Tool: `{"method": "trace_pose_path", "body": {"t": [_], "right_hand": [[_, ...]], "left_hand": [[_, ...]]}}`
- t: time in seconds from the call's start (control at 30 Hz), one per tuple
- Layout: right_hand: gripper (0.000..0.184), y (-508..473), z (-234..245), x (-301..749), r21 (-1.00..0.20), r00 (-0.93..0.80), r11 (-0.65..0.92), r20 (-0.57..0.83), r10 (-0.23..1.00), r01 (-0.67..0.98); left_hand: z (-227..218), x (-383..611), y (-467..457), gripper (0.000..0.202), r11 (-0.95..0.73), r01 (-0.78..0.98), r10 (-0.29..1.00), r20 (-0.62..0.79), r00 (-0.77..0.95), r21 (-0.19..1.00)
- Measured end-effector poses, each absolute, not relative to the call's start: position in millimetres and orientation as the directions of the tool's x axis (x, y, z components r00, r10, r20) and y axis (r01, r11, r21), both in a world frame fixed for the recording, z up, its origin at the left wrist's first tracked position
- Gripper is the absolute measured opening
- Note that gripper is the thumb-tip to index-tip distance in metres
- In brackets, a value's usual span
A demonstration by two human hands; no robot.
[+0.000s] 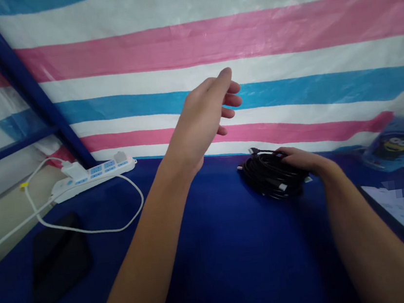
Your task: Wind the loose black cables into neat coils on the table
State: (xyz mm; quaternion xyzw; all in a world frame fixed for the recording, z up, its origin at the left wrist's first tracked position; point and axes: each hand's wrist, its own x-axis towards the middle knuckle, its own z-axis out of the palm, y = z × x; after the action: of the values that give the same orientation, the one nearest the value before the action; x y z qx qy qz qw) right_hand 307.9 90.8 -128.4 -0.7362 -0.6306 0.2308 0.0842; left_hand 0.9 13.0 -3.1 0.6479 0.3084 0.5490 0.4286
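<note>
A thick coil of black cable (266, 177) lies on the dark blue tabletop (237, 255), right of the middle. Its connector ends stick out at the left and top, and a small white tag shows at the front. My right hand (302, 160) grips the coil from its back right side, with most of the fingers hidden behind it. Raised well above the surface is my left hand (202, 109), in front of the striped sheet. Its thumb points up and away, the fingertips show apart beyond the palm, and I see nothing held in it.
A white power strip (96, 176) with plugs and a looping white cord (132, 187) stands at back left. Near it lies a flat black object (61, 262). At right are a blue printed bag (396, 142) and papers (396, 206). A striped sheet (300, 26) hangs behind.
</note>
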Motion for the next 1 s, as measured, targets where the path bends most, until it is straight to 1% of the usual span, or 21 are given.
{"method": "trace_pose_path", "body": {"t": [0.07, 0.13, 0.23, 0.33, 0.4, 0.5, 0.6, 0.67, 0.73, 0.87, 0.93, 1.0], "right_hand": [[0.041, 91.7, -128.1, 302.3, -0.401, 0.109, -0.231, -0.303, 0.947, 0.887], [0.039, 93.5, -124.9, 299.1, -0.389, 0.122, -0.248, -0.321, 0.939, 0.887], [0.028, 97.1, -120.9, 298.9, -0.378, 0.134, -0.238, -0.280, 0.951, 0.895], [0.024, 100.5, -122.3, 300.9, -0.379, 0.118, -0.194, -0.215, 0.969, 0.905], [0.025, 102.2, -124.2, 302.0, -0.373, 0.103, -0.162, -0.174, 0.979, 0.913], [0.033, 103.3, -122.4, 302.2, -0.347, 0.067, -0.101, -0.109, 0.992, 0.932], [0.040, 102.8, -112.3, 300.7, -0.311, 0.000, -0.015, -0.048, 0.999, 0.950], [0.040, 102.4, -103.9, 299.3, -0.286, -0.042, 0.032, -0.032, 0.999, 0.958], [0.040, 102.9, -98.5, 297.9, -0.263, -0.051, 0.041, -0.032, 0.998, 0.964], [0.040, 105.2, -106.9, 295.2, -0.243, 0.016, -0.035, -0.079, 0.997, 0.969], [0.040, 105.3, -119.0, 293.4, -0.262, 0.019, -0.051, -0.123, 0.992, 0.964], [0.040, 104.4, -131.2, 291.6, -0.300, -0.013, -0.023, -0.116, 0.993, 0.954]], "left_hand": [[-0.1, -1.1, 9.7, 0.037, -0.448, -0.075, 0.866, 0.453, 0.212, 0.891], [2.3, -3.2, 7.0, 0.038, -0.471, -0.085, 0.850, 0.477, 0.223, 0.878], [4.6, -4.5, 4.0, 0.035, -0.488, -0.083, 0.840, 0.494, 0.226, 0.869], [4.9, -4.0, 2.2, 0.030, -0.486, -0.068, 0.839, 0.487, 0.243, 0.871], [4.4, -3.7, 1.6, 0.029, -0.499, -0.073, 0.821, 0.498, 0.278, 0.863], [4.0, -4.0, 1.4, 0.029, -0.503, -0.081, 0.808, 0.502, 0.309, 0.860], [5.0, -4.5, 1.1, 0.025, -0.495, -0.078, 0.813, 0.492, 0.311, 0.866], [6.0, -4.3, 0.4, 0.025, -0.491, -0.068, 0.816, 0.486, 0.314, 0.869], [6.9, -3.7, -0.8, 0.025, -0.490, -0.057, 0.818, 0.481, 0.316, 0.870], [7.8, -1.5, -3.4, 0.024, -0.485, -0.039, 0.819, 0.469, 0.332, 0.874], [8.2, -0.4, -4.5, 0.023, -0.467, -0.033, 0.829, 0.450, 0.332, 0.884], [8.6, 0.5, -5.1, 0.022, -0.452, -0.031, 0.836, 0.435, 0.335, 0.892]]}}
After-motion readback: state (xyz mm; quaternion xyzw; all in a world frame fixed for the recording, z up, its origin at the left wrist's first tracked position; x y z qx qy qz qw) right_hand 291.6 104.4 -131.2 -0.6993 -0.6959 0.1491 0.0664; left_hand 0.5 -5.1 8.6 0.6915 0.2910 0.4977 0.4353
